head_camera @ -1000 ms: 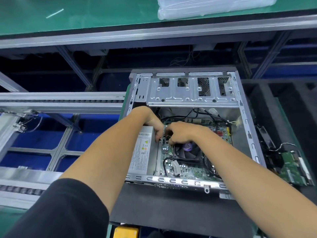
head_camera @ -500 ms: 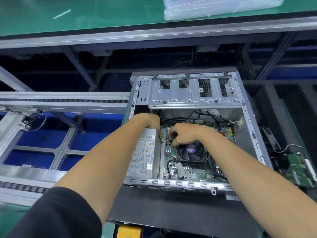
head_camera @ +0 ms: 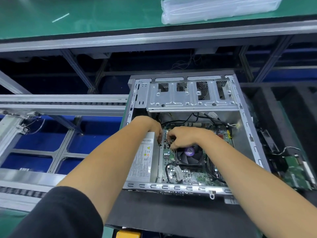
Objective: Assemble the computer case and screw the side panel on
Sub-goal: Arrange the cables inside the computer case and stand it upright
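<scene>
Both hands are down inside the open computer case (head_camera: 247, 117), which lies on its side on a dark mat (head_camera: 171, 213) with the open face up; no side panel is on it.

My left hand (head_camera: 152, 126) reaches in over the power supply (head_camera: 142, 162), the grey box with the warning label that sits directly under my left wrist and forearm. Its fingers are curled downward at the seam between the power supply and the circuit board (head_camera: 188, 176). The fingertips are hidden behind the knuckles, so I cannot tell whether they pinch anything.

My right hand (head_camera: 183, 136) sits just beside the left, nearly touching it, over the near-left corner of the board. Fingers are curled tight, tips pressed down around thin wires (head_camera: 169, 142) at the board's edge. It looks like a pinch on those wires, though the contact is small and partly hidden.

The cooling fan (head_camera: 189, 155), with a purple hub, lies immediately below the right hand, its upper edge covered by my fingers. Black cables (head_camera: 205, 117) loop beyond both hands, under the metal drive cage (head_camera: 188, 95) at the far end of the case.

Right of my right forearm, outside the case, a loose green board (head_camera: 295, 172) rests in a dark tray. Far beyond the hands, a clear plastic bundle (head_camera: 219, 9) lies on the green counter (head_camera: 103, 14). A roller conveyor (head_camera: 60, 103) runs off to the left of my left arm. Black sleeve (head_camera: 56, 215) on the left arm.
</scene>
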Motion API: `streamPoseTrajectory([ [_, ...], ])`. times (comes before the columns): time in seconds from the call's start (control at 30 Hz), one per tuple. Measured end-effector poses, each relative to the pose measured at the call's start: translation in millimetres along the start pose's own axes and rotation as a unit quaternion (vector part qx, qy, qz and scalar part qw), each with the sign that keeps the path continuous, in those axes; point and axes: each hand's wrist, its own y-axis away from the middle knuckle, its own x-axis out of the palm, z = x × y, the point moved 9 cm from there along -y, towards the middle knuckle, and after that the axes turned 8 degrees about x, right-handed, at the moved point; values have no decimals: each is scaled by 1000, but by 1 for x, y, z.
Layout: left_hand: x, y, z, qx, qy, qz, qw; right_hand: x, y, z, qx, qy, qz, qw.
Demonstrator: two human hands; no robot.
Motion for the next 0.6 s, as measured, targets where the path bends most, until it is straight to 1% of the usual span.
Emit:
streamPoseTrajectory([
  [0.07,-2,1,-2,1,1,-9,1000,0,-1,-1,0,1,1,1000],
  [0.17,-11,7,-2,5,18,-53,998,1,-1,-1,-3,5,4,1000],
  [0.23,-17,15,1,-17,4,-72,997,1,-1,-1,-3,0,8,1000],
  [0.33,-16,33,6,-56,-1,-55,997,-2,2,-1,-10,-26,8,1000],
  [0.37,-17,39,5,-57,17,-58,997,-3,3,0,-10,-35,6,999],
  [0.47,-17,57,-8,-47,116,-68,990,-6,5,0,-8,-42,-6,999],
  [0.53,-10,64,-17,-34,137,-39,989,-6,6,-1,-8,-44,-11,999],
  [0.6,1,69,-21,-40,114,-5,993,-5,4,-2,-6,-42,-12,999],
])
